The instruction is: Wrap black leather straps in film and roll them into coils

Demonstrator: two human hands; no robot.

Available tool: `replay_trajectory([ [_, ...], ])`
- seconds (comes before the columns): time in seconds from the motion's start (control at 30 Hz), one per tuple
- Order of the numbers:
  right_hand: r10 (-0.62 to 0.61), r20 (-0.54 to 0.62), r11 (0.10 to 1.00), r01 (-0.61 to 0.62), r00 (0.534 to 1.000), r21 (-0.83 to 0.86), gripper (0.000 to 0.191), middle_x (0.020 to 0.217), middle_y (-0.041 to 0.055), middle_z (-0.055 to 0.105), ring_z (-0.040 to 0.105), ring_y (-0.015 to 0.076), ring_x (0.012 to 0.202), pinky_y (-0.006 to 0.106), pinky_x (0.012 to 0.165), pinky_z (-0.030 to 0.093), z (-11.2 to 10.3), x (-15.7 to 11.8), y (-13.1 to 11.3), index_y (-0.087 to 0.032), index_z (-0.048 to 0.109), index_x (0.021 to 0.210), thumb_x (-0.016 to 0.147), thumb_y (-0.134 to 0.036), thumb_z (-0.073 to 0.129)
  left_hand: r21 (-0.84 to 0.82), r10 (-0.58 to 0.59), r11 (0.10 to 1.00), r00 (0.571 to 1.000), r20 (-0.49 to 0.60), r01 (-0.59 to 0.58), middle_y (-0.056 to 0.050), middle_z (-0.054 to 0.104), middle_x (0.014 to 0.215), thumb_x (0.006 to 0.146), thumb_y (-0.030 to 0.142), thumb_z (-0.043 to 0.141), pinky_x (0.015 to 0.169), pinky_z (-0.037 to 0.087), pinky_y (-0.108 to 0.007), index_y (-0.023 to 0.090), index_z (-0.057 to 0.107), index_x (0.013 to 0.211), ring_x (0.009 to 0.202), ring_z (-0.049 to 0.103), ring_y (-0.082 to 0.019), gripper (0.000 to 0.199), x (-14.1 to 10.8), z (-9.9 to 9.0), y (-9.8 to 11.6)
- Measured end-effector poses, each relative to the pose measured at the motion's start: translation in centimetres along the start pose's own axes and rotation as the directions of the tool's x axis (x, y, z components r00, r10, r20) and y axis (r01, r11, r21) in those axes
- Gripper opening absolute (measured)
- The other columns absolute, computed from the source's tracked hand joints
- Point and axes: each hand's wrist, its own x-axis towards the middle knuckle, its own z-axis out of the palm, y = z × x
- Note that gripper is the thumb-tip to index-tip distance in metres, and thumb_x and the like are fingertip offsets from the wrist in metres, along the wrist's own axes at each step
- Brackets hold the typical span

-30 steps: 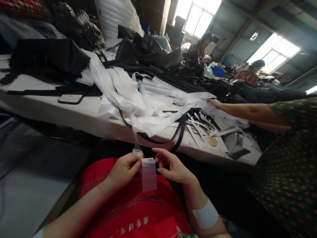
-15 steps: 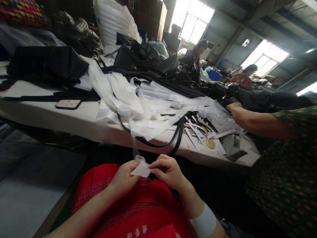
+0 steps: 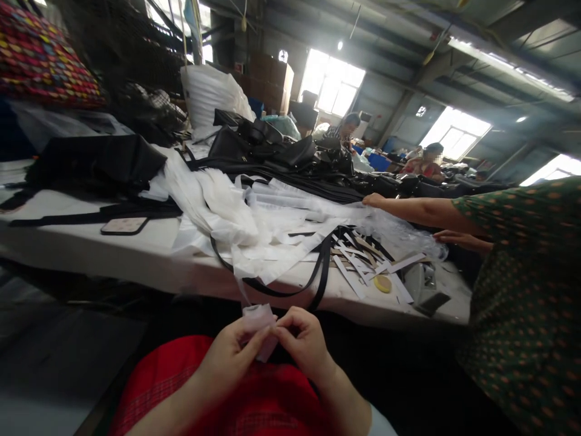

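My left hand (image 3: 233,351) is closed on a folded piece of thin white sheet (image 3: 258,317), its thumb pressed across the front. My right hand (image 3: 305,340) pinches at the right edge of the same piece, fingertips touching the left thumb. Whether the sheet is paper, film or fabric I cannot tell. A thin translucent tail runs up from it toward the heap of white strips (image 3: 231,206) on the table. Both hands are over my red apron (image 3: 267,418), just in front of the table edge.
A black strap (image 3: 272,289) loops over the table's front edge (image 3: 136,266). On the table lie a phone (image 3: 124,226), loose white and brown strips (image 3: 358,257), a yellow roll (image 3: 382,283), a grey tape dispenser (image 3: 424,287) and black bags (image 3: 95,160). A co-worker's arm (image 3: 422,212) reaches in from the right.
My view has tilted up. The white sheet has been turned more upright, and my left thumb has come across its front. The co-worker's hand has moved left over the plastic, and a second hand shows.
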Motion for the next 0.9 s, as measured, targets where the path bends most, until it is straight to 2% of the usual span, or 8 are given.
replay_trajectory([
  [0.17,0.029,-0.027,0.999,-0.028,0.999,0.022,0.018,0.061,-0.0008,0.055,0.049,0.0115,0.057,0.025,0.055,0.039,0.4,-0.5,0.1,-0.017,0.065,0.062,0.075,-0.027,0.072,-0.042,-0.150,0.988,0.989,-0.013,0.149,-0.002,0.067,0.068,0.086,0.054,0.053,0.049,0.048,-0.025,0.016,0.073,0.097,0.053,0.058,-0.016,0.044,0.0,0.8,0.8],
  [0.23,0.011,0.002,1.000,-0.011,1.000,0.013,0.011,0.069,0.0002,0.058,0.050,0.0114,0.058,0.025,0.055,0.041,-0.2,-0.5,-0.2,-0.018,0.071,0.077,0.076,-0.029,0.073,0.010,-0.107,0.994,0.994,-0.006,0.107,-0.001,0.065,0.067,0.087,0.053,0.052,0.051,0.047,-0.025,0.016,0.073,0.089,0.054,0.056,-0.015,0.042,0.1,0.5,0.5],
  [0.3,-0.018,0.040,1.000,0.018,0.999,-0.006,0.026,0.077,0.0010,0.058,0.050,0.0111,0.060,0.024,0.055,0.042,-0.9,-0.4,-0.6,-0.019,0.072,0.098,0.074,-0.029,0.075,0.090,-0.015,0.996,1.000,0.019,0.013,-0.003,0.067,0.072,0.087,0.050,0.053,0.062,0.050,-0.026,0.017,0.072,0.078,0.067,0.060,-0.017,0.040,0.3,0.2,0.0],
  [0.37,-0.049,0.103,0.998,0.052,0.994,-0.029,0.031,0.078,0.0010,0.058,0.050,0.0110,0.060,0.024,0.055,0.042,-1.4,-0.2,-0.7,-0.020,0.073,0.104,0.074,-0.029,0.075,0.137,0.006,0.990,0.996,0.093,-0.019,-0.003,0.067,0.074,0.088,0.049,0.053,0.065,0.050,-0.026,0.017,0.072,0.075,0.071,0.060,-0.018,0.040,0.4,0.1,-0.4],
  [0.47,-0.071,0.159,0.995,0.082,0.985,-0.060,0.011,0.071,0.0016,0.058,0.053,0.0121,0.062,0.025,0.056,0.042,-1.6,0.0,-0.6,-0.020,0.076,0.085,0.080,-0.027,0.070,0.182,-0.051,0.983,0.984,0.171,0.019,-0.003,0.064,0.068,0.089,0.047,0.051,0.058,0.046,-0.025,0.015,0.070,0.072,0.065,0.057,-0.017,0.041,0.3,0.3,-0.8],
  [0.57,-0.066,0.122,0.996,0.073,0.990,-0.053,0.008,0.071,0.0022,0.061,0.053,0.0125,0.061,0.025,0.055,0.041,-1.5,0.0,-0.5,-0.019,0.074,0.078,0.079,-0.027,0.070,0.200,-0.067,0.980,0.978,0.200,0.026,-0.002,0.063,0.068,0.090,0.043,0.049,0.059,0.046,-0.024,0.014,0.069,0.070,0.065,0.056,-0.016,0.040,0.1,0.5,-0.8],
  [0.8,-0.084,0.097,0.994,0.090,0.992,-0.058,0.023,0.064,0.0007,0.058,0.050,0.0125,0.058,0.026,0.054,0.039,-1.4,0.0,-0.4,-0.019,0.065,0.064,0.078,-0.035,0.073,0.005,-0.095,0.995,0.973,0.213,0.096,-0.007,0.071,0.087,0.083,0.042,0.062,0.074,0.052,-0.029,0.014,0.073,0.089,0.081,0.064,-0.021,0.030,0.2,0.7,-0.9],
  [0.9,-0.089,0.034,0.995,0.090,0.995,-0.037,0.031,0.060,-0.0017,0.051,0.045,0.0108,0.055,0.025,0.052,0.036,-1.1,-0.1,0.1,-0.019,0.056,0.059,0.077,-0.036,0.074,-0.078,-0.131,0.985,0.962,0.238,0.153,-0.004,0.067,0.077,0.086,0.048,0.059,0.062,0.052,-0.026,0.013,0.071,0.087,0.068,0.061,-0.017,0.037,0.0,1.3,-1.1],
])
